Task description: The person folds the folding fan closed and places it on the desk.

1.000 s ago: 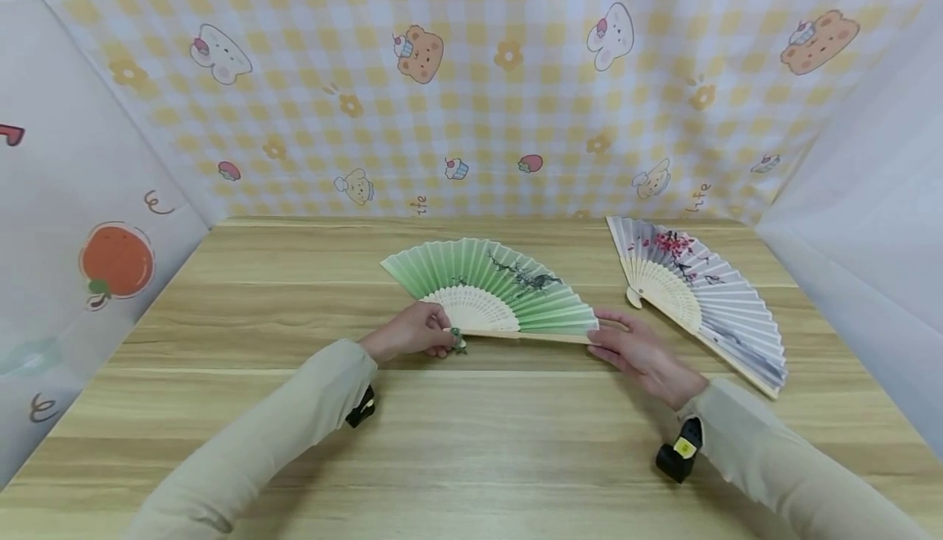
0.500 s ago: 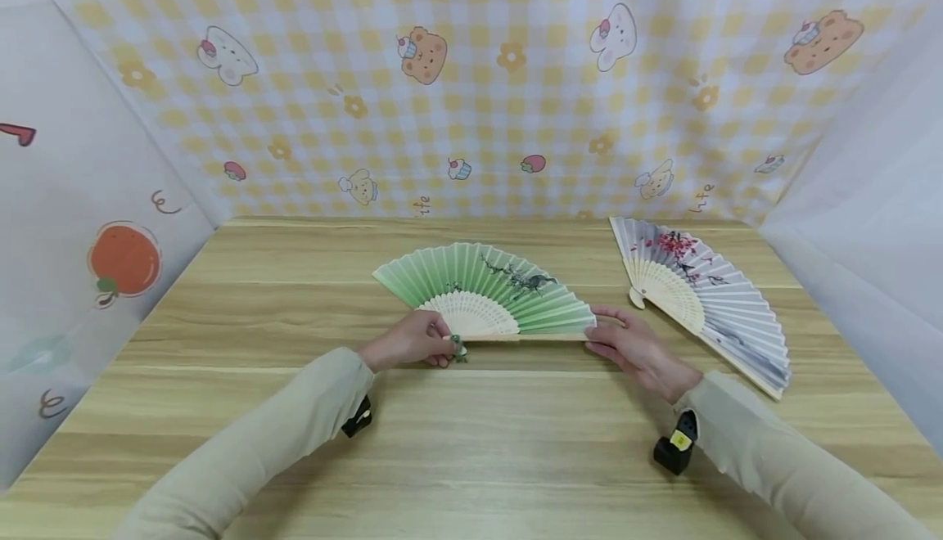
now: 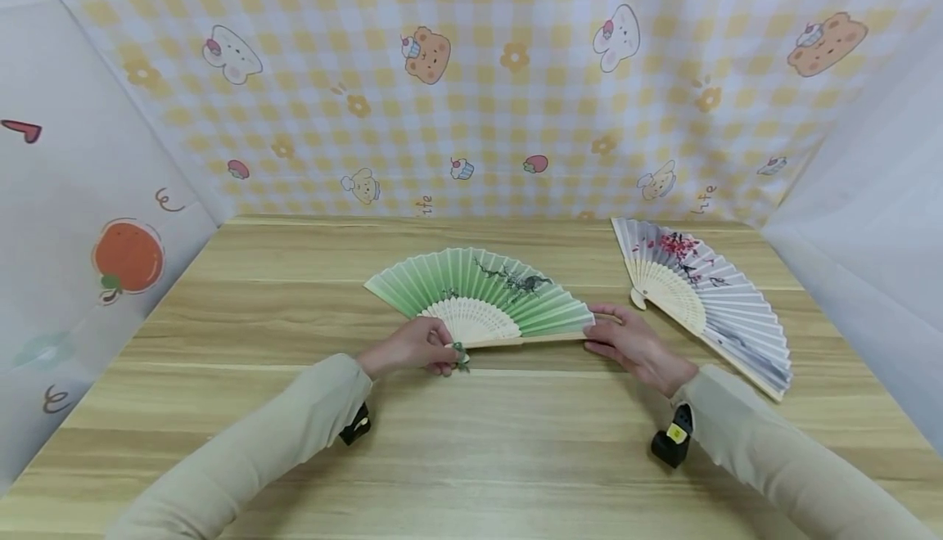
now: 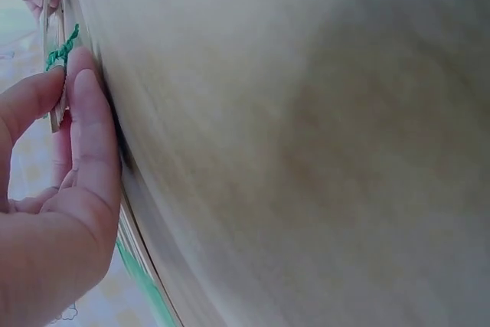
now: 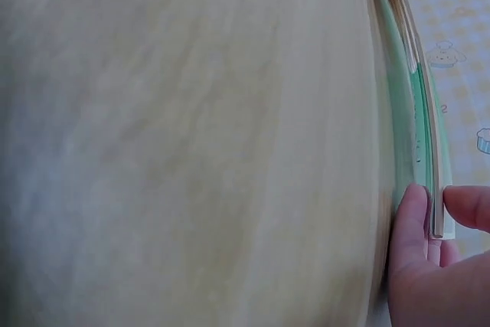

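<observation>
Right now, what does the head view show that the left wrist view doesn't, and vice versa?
Only the head view shows the white fan with pink blossoms, both sleeves, and the green fan spread nearly whole.

Only the left wrist view gives a close, side-on look at the left hand, thumb and fingers on opposite sides of the green fan's end, and the twists in the green cord.

Both show the two hands, green fan, cord and wooden table.

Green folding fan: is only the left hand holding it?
No, the left hand pinches the green folding fan at its green-corded end, while the right hand holds its outer end.
</observation>
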`<action>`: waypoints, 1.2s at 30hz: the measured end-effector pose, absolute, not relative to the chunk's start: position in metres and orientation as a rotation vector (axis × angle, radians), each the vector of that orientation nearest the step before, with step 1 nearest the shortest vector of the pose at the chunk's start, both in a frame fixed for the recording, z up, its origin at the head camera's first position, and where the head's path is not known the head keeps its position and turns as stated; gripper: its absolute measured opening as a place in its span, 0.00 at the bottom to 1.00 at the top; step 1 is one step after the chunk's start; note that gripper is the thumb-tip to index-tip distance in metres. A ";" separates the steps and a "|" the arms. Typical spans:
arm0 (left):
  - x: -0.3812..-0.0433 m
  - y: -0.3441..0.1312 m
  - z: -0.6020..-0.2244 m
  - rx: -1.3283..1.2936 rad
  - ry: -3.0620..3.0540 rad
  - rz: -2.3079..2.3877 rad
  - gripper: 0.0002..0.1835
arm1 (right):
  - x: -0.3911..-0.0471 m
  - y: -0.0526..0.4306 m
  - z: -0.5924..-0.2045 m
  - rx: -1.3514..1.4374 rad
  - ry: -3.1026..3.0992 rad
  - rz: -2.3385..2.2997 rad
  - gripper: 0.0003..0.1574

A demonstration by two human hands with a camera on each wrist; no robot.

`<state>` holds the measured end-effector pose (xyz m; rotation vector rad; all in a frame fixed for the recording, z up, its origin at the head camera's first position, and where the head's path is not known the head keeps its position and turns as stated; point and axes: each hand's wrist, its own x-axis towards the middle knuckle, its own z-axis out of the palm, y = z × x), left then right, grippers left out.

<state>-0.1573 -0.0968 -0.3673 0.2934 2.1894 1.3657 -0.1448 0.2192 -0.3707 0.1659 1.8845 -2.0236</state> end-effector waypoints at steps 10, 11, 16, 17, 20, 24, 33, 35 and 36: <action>-0.156 -0.104 -0.368 0.379 2.167 1.338 0.10 | -0.146 0.222 -0.372 0.179 1.877 -2.021 0.36; -0.156 -0.107 -0.368 0.402 2.168 1.331 0.11 | -0.146 0.222 -0.373 0.177 1.879 -2.018 0.36; -0.159 -0.122 -0.364 0.457 2.187 1.301 0.14 | -0.146 0.221 -0.373 0.189 1.885 -2.024 0.35; -0.159 -0.125 -0.362 0.455 2.194 1.302 0.15 | -0.146 0.221 -0.374 0.189 1.886 -2.027 0.35; -0.162 -0.133 -0.356 0.457 2.228 1.303 0.16 | -0.145 0.221 -0.374 0.182 1.893 -2.044 0.34; -0.168 -0.141 -0.348 0.454 2.320 1.308 0.17 | -0.144 0.223 -0.374 0.175 1.900 -2.064 0.34; -0.184 -0.158 -0.347 0.439 2.612 1.198 0.15 | -0.142 0.223 -0.372 0.176 1.922 -2.069 0.33; -0.186 -0.164 -0.348 0.413 2.643 1.187 0.14 | -0.142 0.223 -0.373 0.183 1.920 -2.066 0.32; -0.188 -0.166 -0.349 0.400 2.659 1.187 0.14 | -0.142 0.222 -0.373 0.178 1.919 -2.065 0.32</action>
